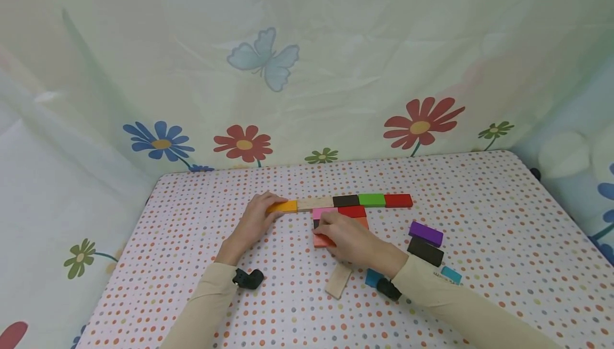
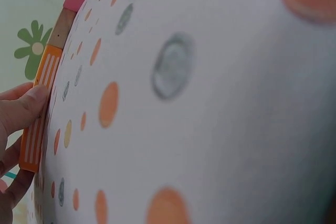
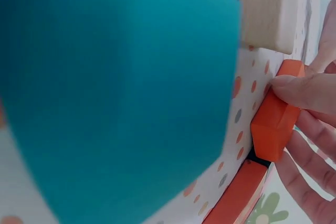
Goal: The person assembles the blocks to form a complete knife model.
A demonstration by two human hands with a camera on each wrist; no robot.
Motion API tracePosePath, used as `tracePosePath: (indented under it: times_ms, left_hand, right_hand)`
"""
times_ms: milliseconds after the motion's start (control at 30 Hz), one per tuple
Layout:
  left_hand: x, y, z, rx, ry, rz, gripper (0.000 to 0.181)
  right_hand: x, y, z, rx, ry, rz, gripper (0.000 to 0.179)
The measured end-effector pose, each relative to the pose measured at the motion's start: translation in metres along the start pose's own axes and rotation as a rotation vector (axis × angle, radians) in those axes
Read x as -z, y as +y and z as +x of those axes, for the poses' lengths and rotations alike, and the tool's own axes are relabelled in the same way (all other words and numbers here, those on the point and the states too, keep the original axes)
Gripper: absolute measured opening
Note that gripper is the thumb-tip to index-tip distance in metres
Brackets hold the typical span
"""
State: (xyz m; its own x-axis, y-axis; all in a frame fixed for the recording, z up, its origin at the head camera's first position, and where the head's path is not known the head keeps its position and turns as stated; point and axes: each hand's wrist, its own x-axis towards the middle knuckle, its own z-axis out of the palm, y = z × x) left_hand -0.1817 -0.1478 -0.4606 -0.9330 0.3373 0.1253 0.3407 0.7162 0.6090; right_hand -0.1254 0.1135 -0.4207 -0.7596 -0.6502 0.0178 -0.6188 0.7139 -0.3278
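Left hand (image 1: 253, 222) on a yellow-orange block (image 1: 284, 207), right hand (image 1: 351, 238) on a red-orange block (image 1: 322, 241)

The left hand is closed around the yellow-orange block, its thumb against the near side and other fingers about the end and far side. This block lies on the dotted table (image 1: 182, 221) as the left end of a row. Rightward from that hand, the row runs on through a wooden block (image 1: 314, 203), a black block (image 1: 346, 201), a green block (image 1: 371, 200) and a red block (image 1: 398, 200).

Between the hands, partly covered by the right one, a second cluster sits just in front of the row: a pink block (image 1: 320, 212), another black piece (image 1: 316, 224), a second red block (image 1: 352, 211) and an orange block (image 1: 363, 222).

The right hand pinches the red-orange block between thumb and fingers at the cluster's near left corner. Below that hand lies a loose wooden piece (image 1: 338, 281); a blue block (image 1: 373, 278) is near its wrist. To its right are a purple block (image 1: 426, 233), a larger black block (image 1: 425, 251) just beside it, and a light-blue block (image 1: 451, 275) by the sleeve (image 1: 431, 287).
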Motion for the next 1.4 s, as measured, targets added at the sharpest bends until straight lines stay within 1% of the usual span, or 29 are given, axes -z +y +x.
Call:
tracePosePath:
  times_ms: [200,233,333,400,467,533,600,633,700,767,867,933,1000,1067,1133,1200,1300,1400]
  left_hand:
    - [0.0,0.0,0.0,-0.012,0.005,-0.003,0.031]
    - [0.0,0.0,0.0,-0.01,0.003,-0.003,0.031]
    - [0.0,0.0,0.001,-0.008,-0.002,0.017,0.031]
    - [0.0,0.002,0.001,-0.019,-0.004,0.063,0.032]
    - [0.0,0.007,-0.001,-0.044,0.002,0.14,0.033]
    - [0.001,0.014,-0.003,-0.065,0.0,0.211,0.036]
    - [0.001,0.024,-0.006,-0.089,-0.005,0.26,0.039]
    - [0.002,0.029,-0.007,-0.103,-0.015,0.271,0.041]
    - [0.0,0.04,-0.008,-0.134,-0.048,0.26,0.048]
    - [-0.002,0.05,-0.009,-0.186,-0.091,0.248,0.059]
    - [-0.01,0.064,-0.01,-0.266,-0.163,0.241,0.078]
    - [-0.018,0.07,-0.01,-0.296,-0.207,0.262,0.085]
    - [-0.025,0.073,-0.01,-0.301,-0.246,0.293,0.086]
    - [-0.032,0.074,-0.01,-0.284,-0.277,0.325,0.085]
    - [-0.036,0.073,-0.01,-0.264,-0.297,0.344,0.082]
    - [-0.04,0.072,-0.01,-0.257,-0.309,0.354,0.081]
    - [-0.042,0.071,-0.011,-0.25,-0.321,0.34,0.081]
    - [-0.043,0.073,-0.011,-0.237,-0.333,0.311,0.08]
  right_hand:
    - [0.0,0.0,-0.002,0.025,0.025,-0.029,0.038]
    - [0.0,0.0,-0.002,0.025,0.029,-0.021,0.038]
    - [0.002,0.0,-0.007,0.012,0.048,0.049,0.032]
    - [0.006,0.0,-0.012,0.002,0.067,0.108,0.027]
    - [0.011,0.0,-0.019,-0.001,0.09,0.157,0.022]
    - [0.016,0.002,-0.027,0.008,0.118,0.163,0.019]
    - [0.021,0.005,-0.036,0.02,0.143,0.147,0.017]
    - [0.024,0.007,-0.041,0.019,0.152,0.138,0.017]
    - [0.028,0.011,-0.05,0.012,0.16,0.119,0.017]
    - [0.032,0.014,-0.059,-0.001,0.152,0.113,0.018]
    - [0.037,0.022,-0.071,-0.003,0.115,0.13,0.021]
    - [0.039,0.028,-0.078,0.004,0.085,0.151,0.022]
    - [0.039,0.037,-0.086,0.002,0.054,0.187,0.024]
    - [0.039,0.045,-0.094,-0.012,0.032,0.216,0.026]
    - [0.039,0.052,-0.1,-0.024,0.013,0.237,0.028]
    - [0.037,0.057,-0.105,-0.03,-0.002,0.256,0.03]
    - [0.033,0.058,-0.109,-0.027,-0.025,0.27,0.032]
    - [0.027,0.051,-0.109,0.03,-0.016,0.257,0.033]
